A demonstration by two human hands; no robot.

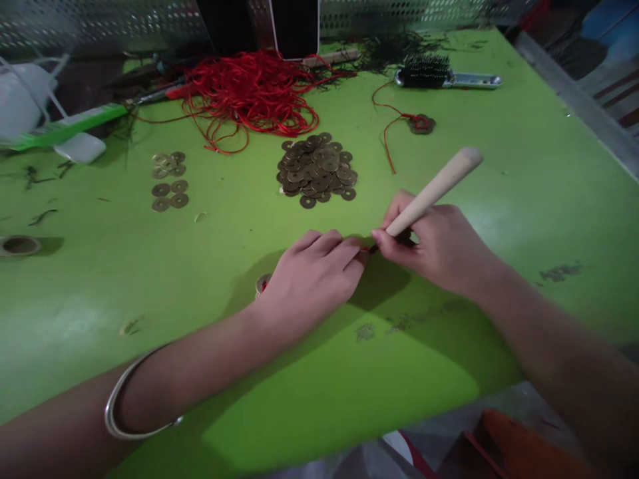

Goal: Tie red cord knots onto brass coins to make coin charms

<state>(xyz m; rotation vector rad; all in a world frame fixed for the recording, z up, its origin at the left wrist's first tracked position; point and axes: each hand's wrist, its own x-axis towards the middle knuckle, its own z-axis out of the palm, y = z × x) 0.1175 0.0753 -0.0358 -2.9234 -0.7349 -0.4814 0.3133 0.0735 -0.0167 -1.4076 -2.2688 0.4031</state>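
Head view | left hand (312, 276) pinching red cord (366, 249) on green table (524, 173) | right hand (434, 243) clamped round wooden-handled tool (435, 189) | coin pile (317, 169) behind

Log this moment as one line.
left hand: touching small red cord piece on green table | right hand: grip on pale wooden-handled tool | heap of brass holed coins behind

On the surface (150, 279): coin heap (316, 167) at centre, cord tangle (249, 93) behind it, loose coins (168, 181) to its left, a corded coin (422, 124) to its right, a brush (429, 72) behind that. Before the heap, left hand (312, 276) and right hand (439, 243) meet, a tool handle (434, 189) in the right.
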